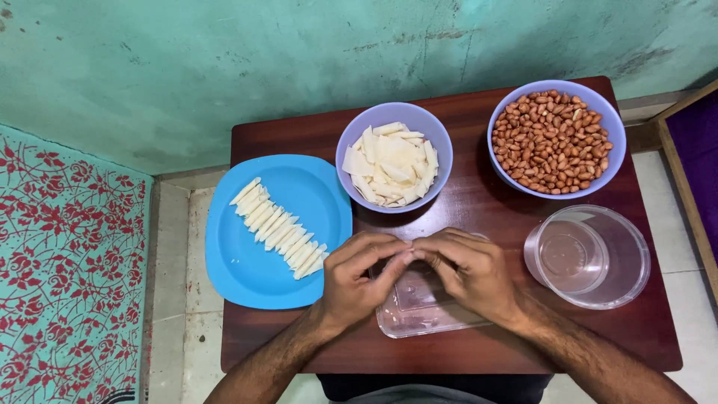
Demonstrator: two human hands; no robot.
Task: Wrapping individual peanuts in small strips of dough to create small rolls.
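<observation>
We note bare table (493, 213) between the two bowls and our hands, a passable strip. The left hand (359, 280) and right hand (467, 273) meet fingertip to fingertip above a clear tray (419, 318), closing the front centre. The blue plate (247, 262) with its row of white strips (278, 228) blocks the left. The bowl of white pieces (394, 157) and the bowl of peanuts (557, 140) bar the far side; a narrow gap lies between them. The clear round container (588, 256) fills the right. The front edge is bare.

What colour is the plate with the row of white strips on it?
The plate is bright blue, clearest in the head view, left of the hands.
</observation>
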